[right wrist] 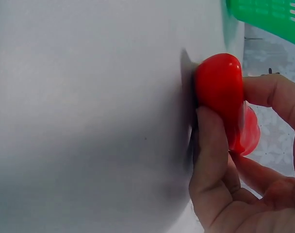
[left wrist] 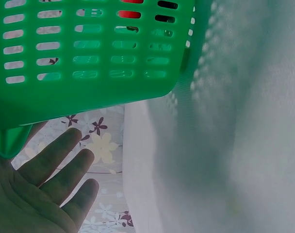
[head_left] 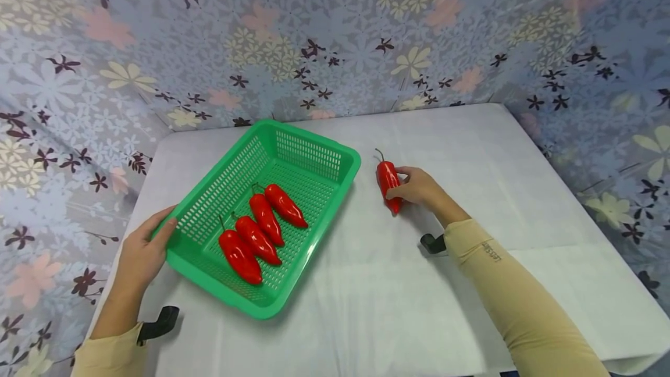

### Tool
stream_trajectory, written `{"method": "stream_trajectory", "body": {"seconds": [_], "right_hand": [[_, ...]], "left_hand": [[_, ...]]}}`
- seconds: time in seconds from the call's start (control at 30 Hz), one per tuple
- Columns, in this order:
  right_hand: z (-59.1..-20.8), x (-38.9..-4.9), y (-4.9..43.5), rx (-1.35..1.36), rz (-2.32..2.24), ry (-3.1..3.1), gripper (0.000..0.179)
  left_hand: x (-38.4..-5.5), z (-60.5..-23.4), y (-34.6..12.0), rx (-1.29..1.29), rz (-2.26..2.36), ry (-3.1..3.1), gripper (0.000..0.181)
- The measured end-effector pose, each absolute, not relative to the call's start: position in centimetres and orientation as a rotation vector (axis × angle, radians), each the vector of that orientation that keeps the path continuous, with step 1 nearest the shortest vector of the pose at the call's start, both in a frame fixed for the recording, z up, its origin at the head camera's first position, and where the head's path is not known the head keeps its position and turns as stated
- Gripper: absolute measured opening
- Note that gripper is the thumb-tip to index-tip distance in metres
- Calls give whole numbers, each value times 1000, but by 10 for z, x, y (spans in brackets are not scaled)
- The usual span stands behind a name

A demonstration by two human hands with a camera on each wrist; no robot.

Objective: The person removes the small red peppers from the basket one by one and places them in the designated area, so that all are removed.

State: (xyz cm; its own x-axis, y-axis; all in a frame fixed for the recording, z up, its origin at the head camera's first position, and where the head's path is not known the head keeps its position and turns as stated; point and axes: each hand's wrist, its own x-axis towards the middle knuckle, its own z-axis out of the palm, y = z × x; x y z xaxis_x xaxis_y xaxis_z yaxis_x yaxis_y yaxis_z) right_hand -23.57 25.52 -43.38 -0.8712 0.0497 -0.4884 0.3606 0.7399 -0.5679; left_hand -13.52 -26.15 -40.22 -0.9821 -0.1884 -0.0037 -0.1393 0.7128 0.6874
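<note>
Pinching a red pepper (head_left: pixel 387 178) in the right hand (head_left: pixel 417 188), right of the middle in the head view. Gripping the rim of a green basket (head_left: pixel 220 284) with the left hand (head_left: pixel 140 253), at the lower left. Holding four more peppers (head_left: pixel 265 218) inside, all on a white desk (head_left: pixel 361 295). Flowery cloth (head_left: pixel 335 34) across the top.

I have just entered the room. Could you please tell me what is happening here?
A person is handling red peppers at a table with a white cover. The left hand holds a green basket by its near left corner. Four red peppers lie inside it. The right hand pinches a fifth pepper, outside the basket, to its right.
</note>
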Motion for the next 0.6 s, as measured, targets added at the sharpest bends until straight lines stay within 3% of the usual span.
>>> {"method": "stream_trajectory", "body": {"seconds": [0.33,0.6], "right_hand": [[-430,-235,255,287,-909,2505,84],[-413,-230,259,312,-963,2571,118]], "left_hand": [[-136,-404,-261,260,-1149,-2834,52],[-136,-405,-261,272,-1150,-2816,52]]}}
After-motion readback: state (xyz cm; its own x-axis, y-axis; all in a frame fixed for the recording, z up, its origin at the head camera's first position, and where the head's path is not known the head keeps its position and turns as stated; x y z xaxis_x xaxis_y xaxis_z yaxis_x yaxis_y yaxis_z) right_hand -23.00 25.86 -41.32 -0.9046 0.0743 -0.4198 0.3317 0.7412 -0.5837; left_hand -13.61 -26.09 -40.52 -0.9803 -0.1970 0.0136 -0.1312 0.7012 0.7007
